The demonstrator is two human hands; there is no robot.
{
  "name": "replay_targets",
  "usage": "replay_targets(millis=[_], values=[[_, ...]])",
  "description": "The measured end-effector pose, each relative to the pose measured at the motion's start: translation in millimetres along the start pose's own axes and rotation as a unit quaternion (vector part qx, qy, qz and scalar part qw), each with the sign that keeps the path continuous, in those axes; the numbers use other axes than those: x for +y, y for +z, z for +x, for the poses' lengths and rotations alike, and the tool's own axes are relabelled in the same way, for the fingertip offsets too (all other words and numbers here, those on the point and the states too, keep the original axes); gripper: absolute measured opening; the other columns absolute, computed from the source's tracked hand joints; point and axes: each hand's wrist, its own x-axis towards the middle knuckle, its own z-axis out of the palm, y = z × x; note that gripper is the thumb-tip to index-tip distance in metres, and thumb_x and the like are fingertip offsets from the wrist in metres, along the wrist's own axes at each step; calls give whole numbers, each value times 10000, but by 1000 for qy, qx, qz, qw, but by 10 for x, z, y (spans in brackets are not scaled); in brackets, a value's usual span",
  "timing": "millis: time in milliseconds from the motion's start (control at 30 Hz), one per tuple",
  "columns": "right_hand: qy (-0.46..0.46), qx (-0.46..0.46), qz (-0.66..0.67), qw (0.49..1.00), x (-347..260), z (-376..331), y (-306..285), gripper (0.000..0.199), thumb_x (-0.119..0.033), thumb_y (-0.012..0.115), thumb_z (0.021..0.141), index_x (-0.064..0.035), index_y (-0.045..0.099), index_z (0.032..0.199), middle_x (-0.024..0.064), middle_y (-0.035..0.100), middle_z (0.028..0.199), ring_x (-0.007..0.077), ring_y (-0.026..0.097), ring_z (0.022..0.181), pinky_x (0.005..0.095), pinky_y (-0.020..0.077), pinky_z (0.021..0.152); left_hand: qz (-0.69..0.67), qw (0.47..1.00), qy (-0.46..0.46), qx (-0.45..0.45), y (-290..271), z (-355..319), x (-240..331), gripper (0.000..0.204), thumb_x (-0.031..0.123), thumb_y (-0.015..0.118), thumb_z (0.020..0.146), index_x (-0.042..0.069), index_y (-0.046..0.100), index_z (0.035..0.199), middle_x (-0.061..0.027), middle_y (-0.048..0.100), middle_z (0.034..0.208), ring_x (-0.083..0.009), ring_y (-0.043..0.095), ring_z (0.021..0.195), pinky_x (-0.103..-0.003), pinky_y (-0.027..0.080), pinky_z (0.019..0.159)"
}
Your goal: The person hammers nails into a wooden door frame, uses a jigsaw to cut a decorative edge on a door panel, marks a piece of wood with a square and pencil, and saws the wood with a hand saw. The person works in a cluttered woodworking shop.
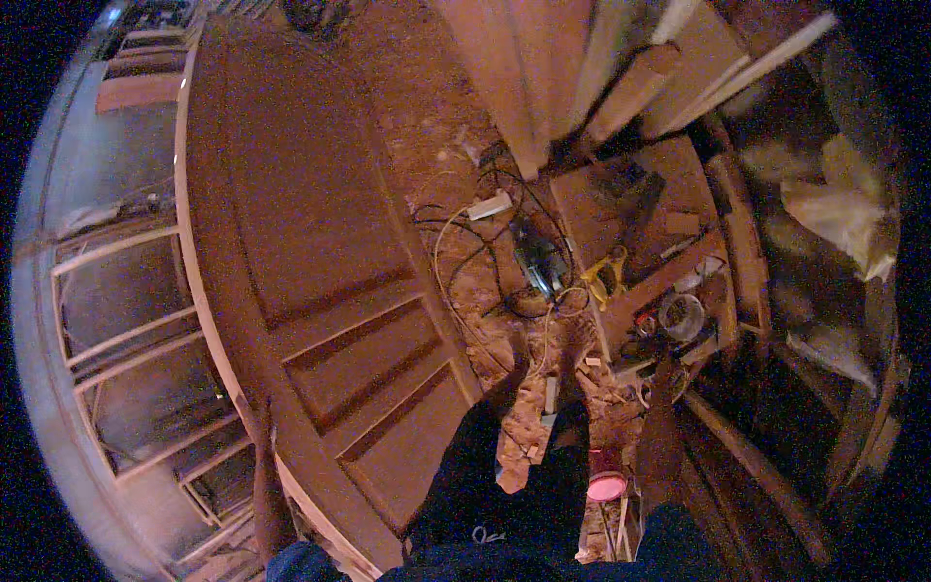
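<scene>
Closest to the camera are our own dark trousers [465,485], drawstring showing, with the panelled door [291,184] right along our left side. What could bite us: loose cables [439,264] sprawl over the floor [407,97] just ahead of our legs, so one snagged foot might drag the dark power tool [536,254] about. Also, a careless right wrist could tip the clear tub [682,315] on the cluttered counter [593,199], and a hard left-side shove might shift the door. Pose-wise, our left forearm runs up from the lower edge, left hand [266,425] at the door's pale outer edge; our right arm reaches forward, right hand [667,367] just beside the tub. Grip-wise, it's too dim and grainy: we can't tell how open either is or whether it's holding anything.
</scene>
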Motion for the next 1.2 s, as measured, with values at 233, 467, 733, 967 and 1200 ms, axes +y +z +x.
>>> replay_targets(millis=[233, 467, 733, 967, 1200], values=[[-82, 40, 79, 993, 69, -675, -28, 210, -272, 645, 922, -65, 660, 955, 18, 617, 738, 151, 583, 603, 316, 483, 550, -4, 985, -151, -82, -589, -544, 1186, 906, 539, 627, 931, -107, 326, 1492, -353, 419, 1478, -441, 406, 1403, -443, 343, 1143], [-104, -284, 124, 945, -455, -1750, 969, 205, -270, 637, 918, -69, 647, 955, 22, 604, 724, 161, 582, 602, 326, 486, 553, 106, 989, -93, -43, -332, -609, 713, 847, 503, 604, 960, -108, 341, 1485, -368, 415, 1472, -445, 424, 1390, -450, 363, 1128], [63, -497, 180, 847, -1054, -2263, 2815, 200, -268, 628, 913, -73, 632, 956, 27, 590, 709, 173, 581, 601, 337, 490, 555, 0, 997, -70, 32, 0, -554, 75, 699, 421, 653, 957, 9, 445, 1482, -227, 422, 1542, -351, 403, 1424, -425, 317, 1163], [164, -494, 312, 795, -1178, -2080, 3792, 196, -266, 620, 909, -76, 618, 956, 31, 577, 695, 183, 581, 600, 347, 494, 558, -119, 990, -73, 27, -42, -564, -119, 667, 380, 689, 930, -15, 490, 1429, -194, 479, 1496, -342, 434, 1372, -444, 311, 1164], [218, -535, 379, 723, -1349, -2022, 4068, 192, -265, 612, 905, -80, 605, 957, 35, 565, 682, 193, 580, 600, 357, 498, 560, -162, 975, -134, 66, 45, -517, 19, 714, 371, 711, 901, -29, 463, 1437, -217, 481, 1487, -358, 455, 1345, -449, 332, 1147]])
